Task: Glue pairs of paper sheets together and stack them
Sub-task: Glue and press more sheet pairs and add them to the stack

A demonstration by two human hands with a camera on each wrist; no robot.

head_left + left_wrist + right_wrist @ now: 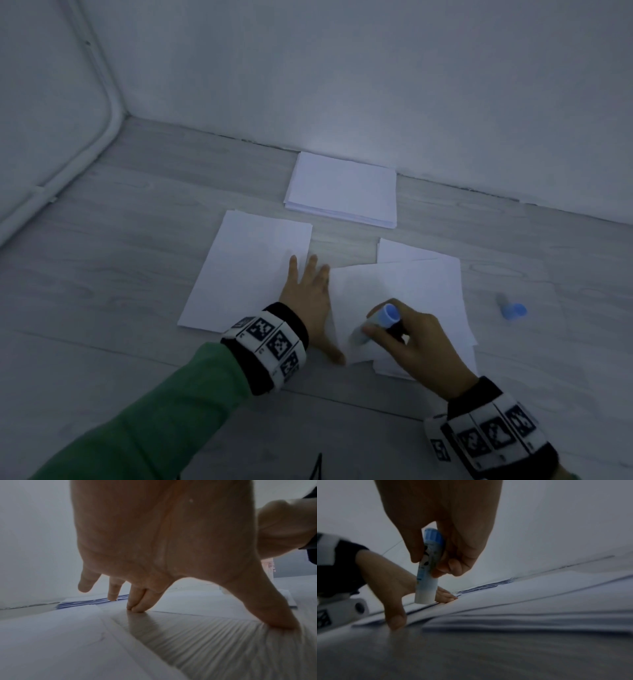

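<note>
The right hand (416, 346), low and right of the frame's middle, gripped a glue stick (375, 323) with its tip down on the top sheet (404, 291) of a paper pile. Beside it, the left hand (308, 291) lay flat, fingers spread. A blue cap (513, 310) lay right. Farther up sat a paper stack (342, 188) by the wall.

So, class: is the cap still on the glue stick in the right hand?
No: the cap lies on the floor, apart from the glue stick.
</note>
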